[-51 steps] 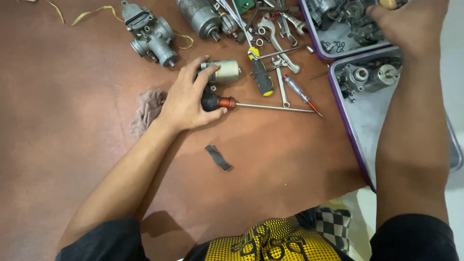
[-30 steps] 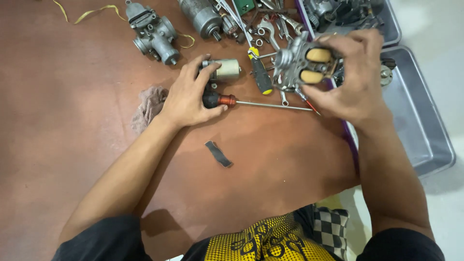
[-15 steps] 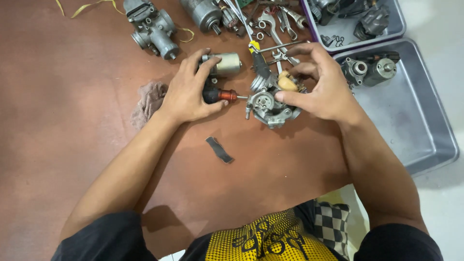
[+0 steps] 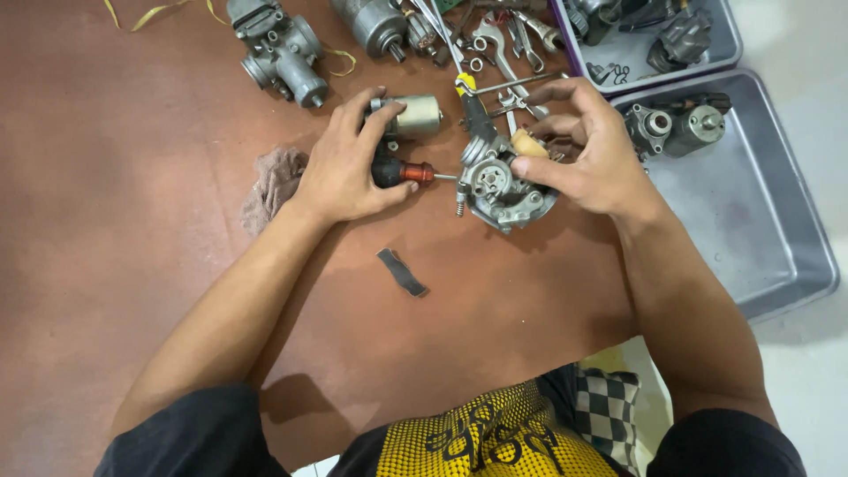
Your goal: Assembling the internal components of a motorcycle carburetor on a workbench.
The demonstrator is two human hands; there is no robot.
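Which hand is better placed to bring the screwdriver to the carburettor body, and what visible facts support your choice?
Probably the left. The left hand already grips the screwdriver, its tip pointing at the carburettor body. The right hand is occupied holding that body on the brown table.

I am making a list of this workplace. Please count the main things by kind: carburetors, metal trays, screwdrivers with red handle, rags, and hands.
Carburetors: 2, one held by the right hand at, one lying apart at
Metal trays: 2, and
Red-handled screwdrivers: 1, under the left hand
Rags: 1
Hands: 2
Total: 8
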